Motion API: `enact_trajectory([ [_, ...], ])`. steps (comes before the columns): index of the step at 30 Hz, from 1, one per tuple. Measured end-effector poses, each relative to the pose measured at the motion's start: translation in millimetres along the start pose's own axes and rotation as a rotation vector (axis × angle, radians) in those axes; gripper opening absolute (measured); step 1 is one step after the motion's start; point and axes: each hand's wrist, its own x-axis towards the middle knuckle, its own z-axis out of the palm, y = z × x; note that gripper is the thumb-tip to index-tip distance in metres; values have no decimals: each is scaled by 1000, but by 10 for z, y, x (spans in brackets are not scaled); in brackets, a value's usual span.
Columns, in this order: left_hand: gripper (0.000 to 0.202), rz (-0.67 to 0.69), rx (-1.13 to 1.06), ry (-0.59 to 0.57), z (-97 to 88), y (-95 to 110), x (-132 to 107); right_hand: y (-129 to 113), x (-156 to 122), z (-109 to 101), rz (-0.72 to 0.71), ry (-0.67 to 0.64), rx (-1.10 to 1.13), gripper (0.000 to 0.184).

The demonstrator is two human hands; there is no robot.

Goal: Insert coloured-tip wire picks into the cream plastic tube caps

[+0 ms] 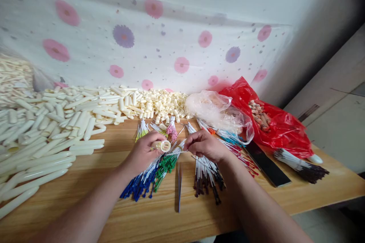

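My left hand (147, 148) is closed around a short cream plastic tube (164, 145), its round slotted end facing me. My right hand (207, 145) pinches a thin white stick (180, 152) that points left towards the tube; its far tip is hard to make out. Below my left hand lie bundles of white sticks with blue tips (137, 184) and green tips (165, 167). Sticks with dark tips (203, 178) fan out under my right hand. Between the bundles lies a pair of metal tweezers (179, 188), pointing away from me.
Long cream tubes (57, 125) are heaped at left, with short slotted pieces (162, 102) behind. At right are a clear bag (213, 108), a red bag (288, 133) with small beige pieces, a black flat slab (268, 165) and a dark-tipped bundle (303, 167). A flowered sheet (171, 41) hangs behind.
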Motion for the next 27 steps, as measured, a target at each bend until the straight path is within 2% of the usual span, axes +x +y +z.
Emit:
enact_trajectory([
  [1,10,9,-19,-81,13,23,-12,-28,20,84,-7,-72,68,15],
  [3,13,-71,-50,-231,44,26,-37,-66,68,225,-32,-155,185,10],
  [5,20,-188,-100,-282,71,-3,-55,-71,113,313,-61,-122,260,6],
  [9,22,-305,-259,-182,70,-9,-50,-9,151,334,-166,93,419,19],
  [13,23,-382,-397,-158,43,72,-30,62,132,306,-259,221,411,20],
  [22,26,-365,-573,-210,66,59,-68,107,102,380,-379,290,230,18],
  [27,24,-346,-577,-273,84,37,-87,118,119,429,-387,277,301,12],
])
